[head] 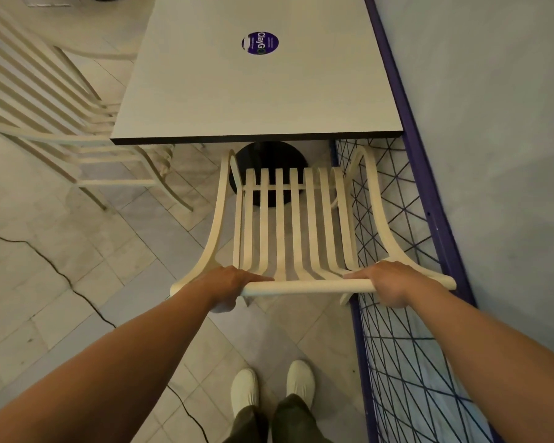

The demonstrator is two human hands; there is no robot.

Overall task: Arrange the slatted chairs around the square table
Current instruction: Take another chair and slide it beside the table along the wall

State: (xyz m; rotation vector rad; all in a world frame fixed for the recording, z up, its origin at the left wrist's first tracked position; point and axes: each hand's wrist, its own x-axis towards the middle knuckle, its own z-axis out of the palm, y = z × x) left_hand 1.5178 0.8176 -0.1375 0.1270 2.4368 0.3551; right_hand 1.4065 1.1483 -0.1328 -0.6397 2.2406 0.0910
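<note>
A cream slatted chair (296,219) stands right in front of me, its seat pointing at the near edge of the square grey table (253,100). My left hand (229,287) grips the left part of the chair's top rail. My right hand (389,287) grips the right part of the same rail. The front of the seat reaches just under the table's edge, above the table's round black base (271,155). A second cream slatted chair (45,110) stands at the table's left side, its seat partly tucked under the tabletop.
A purple-framed wire mesh partition (406,314) runs along the right, close to the chair's right side, with a grey wall (493,123) behind it. The floor is pale tile with a dark crack (61,276) at left. My white shoes (271,388) stand behind the chair.
</note>
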